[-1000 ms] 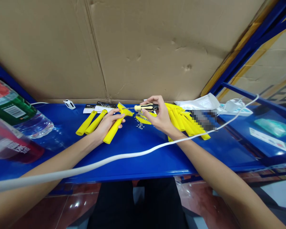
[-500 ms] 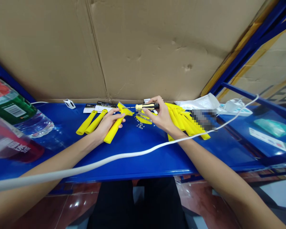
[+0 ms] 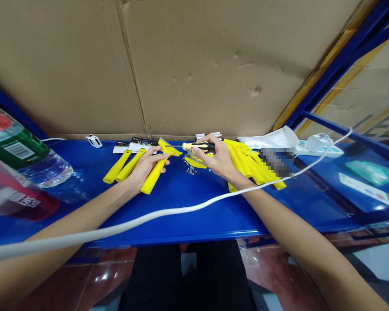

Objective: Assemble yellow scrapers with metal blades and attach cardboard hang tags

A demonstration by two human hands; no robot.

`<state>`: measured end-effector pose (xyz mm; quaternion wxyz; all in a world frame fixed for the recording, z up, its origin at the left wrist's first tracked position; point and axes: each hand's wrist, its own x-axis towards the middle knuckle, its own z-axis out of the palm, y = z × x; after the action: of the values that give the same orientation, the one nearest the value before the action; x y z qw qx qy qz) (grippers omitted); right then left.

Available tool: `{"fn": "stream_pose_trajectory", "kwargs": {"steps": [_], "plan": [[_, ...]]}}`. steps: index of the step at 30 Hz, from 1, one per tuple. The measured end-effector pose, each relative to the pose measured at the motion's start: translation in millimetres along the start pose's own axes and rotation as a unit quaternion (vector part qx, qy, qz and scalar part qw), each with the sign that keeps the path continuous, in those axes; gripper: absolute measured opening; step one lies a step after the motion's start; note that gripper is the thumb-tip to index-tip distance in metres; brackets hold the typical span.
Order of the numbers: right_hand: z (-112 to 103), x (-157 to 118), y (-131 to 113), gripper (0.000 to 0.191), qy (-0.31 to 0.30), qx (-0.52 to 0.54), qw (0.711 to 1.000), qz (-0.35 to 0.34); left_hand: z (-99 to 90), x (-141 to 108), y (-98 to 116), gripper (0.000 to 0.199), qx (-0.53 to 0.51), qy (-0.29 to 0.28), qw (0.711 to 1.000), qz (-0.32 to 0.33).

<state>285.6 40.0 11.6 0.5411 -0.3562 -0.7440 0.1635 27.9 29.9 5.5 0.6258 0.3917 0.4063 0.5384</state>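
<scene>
Head view: the left hand (image 3: pixel 145 169) had its fingers curled shut around a yellow plastic handle (image 3: pixel 154 175) with a flared head, over the blue workbench (image 3: pixel 194 231). The right hand (image 3: pixel 215 160) gripped a black-and-yellow screwdriver (image 3: pixel 199 146) between thumb and fingers, its thin shaft reaching that flared head. Small screws (image 3: pixel 190 169) lay between the hands, with a bunch of yellow handles (image 3: pixel 243 160) beside the right hand and two more (image 3: pixel 123 166) beside the left.

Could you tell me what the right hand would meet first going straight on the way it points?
Probably the yellow scraper head in the left hand, just past the screwdriver tip; depth is unclear.
</scene>
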Motion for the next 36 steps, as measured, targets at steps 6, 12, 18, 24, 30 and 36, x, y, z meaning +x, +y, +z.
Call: {"fn": "stream_pose_trajectory", "kwargs": {"steps": [6, 12, 18, 24, 30, 36], "plan": [[2.6, 0.4, 1.2, 0.037, -0.016, 0.039, 0.998, 0.050, -2.0, 0.2, -1.7, 0.047, 0.011, 0.003, 1.000, 0.004], [1.0, 2.1, -7.2, 0.041, -0.006, 0.047, 0.996, 0.074, -3.1, 0.8, -4.0, 0.047, 0.017, -0.002, 1.000, 0.012], [-0.4, 2.8, -12.9, 0.040, 0.003, 0.050, 0.994, 0.101, -1.9, -1.2, -4.1, 0.047, 0.028, -0.001, 1.000, 0.014], [0.4, 3.4, -10.0, 0.044, 0.011, 0.057, 0.994, 0.098, -0.4, -2.8, -4.1, 0.050, 0.035, 0.000, 0.999, 0.021], [-0.6, 3.5, -4.8, 0.041, 0.018, 0.056, 0.998, 0.029, -1.5, -2.1, -3.4, 0.050, 0.038, -0.004, 0.999, 0.019], [2.4, 2.2, -7.3, 0.041, 0.044, 0.057, 0.997, 0.029, -2.7, -1.3, -5.5, 0.051, 0.038, -0.007, 0.999, 0.020]]}}
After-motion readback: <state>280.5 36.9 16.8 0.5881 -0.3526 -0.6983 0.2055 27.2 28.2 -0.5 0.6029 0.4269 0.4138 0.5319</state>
